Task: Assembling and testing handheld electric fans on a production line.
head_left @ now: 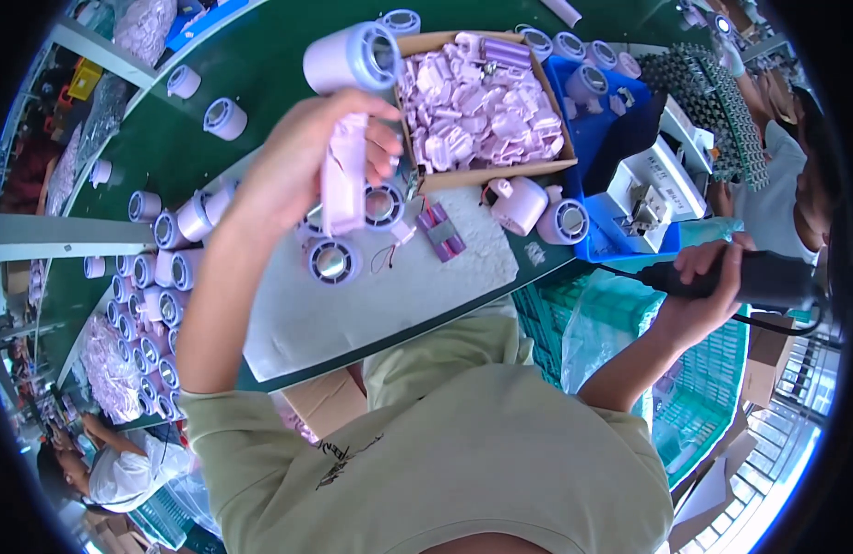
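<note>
Head view: left hand [302, 171] is raised above the bench, fingers wrapped around the handle of a pale lilac plastic handheld fan body [348, 102], round barrel head up by the cardboard box. Right hand [708, 286] is off the bench edge to the right, closed around a black electric screwdriver [759, 277] with its cable trailing. On the white foam mat [353, 305] lie lilac cylindrical fan housings [332, 260], a small purple battery pack [442, 231] and thin wires. Open cardboard box [486, 171] holds many lilac plastic parts. Blue plastic tray [593, 138] sits just beside the box. More lilac housings crowd the green table [260, 65] at left.
</note>
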### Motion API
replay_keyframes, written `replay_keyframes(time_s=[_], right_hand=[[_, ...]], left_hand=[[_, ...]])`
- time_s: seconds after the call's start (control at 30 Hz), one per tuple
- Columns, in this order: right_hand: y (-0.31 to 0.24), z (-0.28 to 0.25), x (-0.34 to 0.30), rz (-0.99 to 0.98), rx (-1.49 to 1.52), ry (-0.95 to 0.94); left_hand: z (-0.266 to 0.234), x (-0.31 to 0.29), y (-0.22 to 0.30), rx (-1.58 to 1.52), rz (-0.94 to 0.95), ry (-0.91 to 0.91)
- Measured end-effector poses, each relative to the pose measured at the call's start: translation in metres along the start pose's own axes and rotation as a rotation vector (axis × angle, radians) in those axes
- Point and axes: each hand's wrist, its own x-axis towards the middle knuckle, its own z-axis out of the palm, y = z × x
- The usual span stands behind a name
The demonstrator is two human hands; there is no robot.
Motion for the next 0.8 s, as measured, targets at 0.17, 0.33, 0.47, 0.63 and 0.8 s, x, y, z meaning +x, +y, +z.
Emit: replay_keyframes(time_s=[0.17, 0.33, 0.47, 0.63, 0.8], right_hand=[[0.009, 0.032, 0.004, -0.231, -0.531, 0.354], [0.038, 0.030, -0.041, -0.854, -0.991, 0.105], [0.058, 0.123, 0.002, -0.517, -0.802, -0.491], [0.140, 0.179, 0.099, -0.289, -1.118, -0.682], [0.171, 0.180, 0.128, -0.250, -1.315, -0.856]], left_hand=[[-0.088, 0.112, 0.030, 0.255, 0.112, 0.379], [-0.184, 0.202, -0.029, 0.923, 0.105, 0.793], [-0.186, 0.205, -0.049, 1.281, 0.198, 0.913], [-0.128, 0.154, -0.038, 1.350, 0.369, 0.932], [-0.058, 0.072, 0.000, 0.974, 0.518, 0.515]])
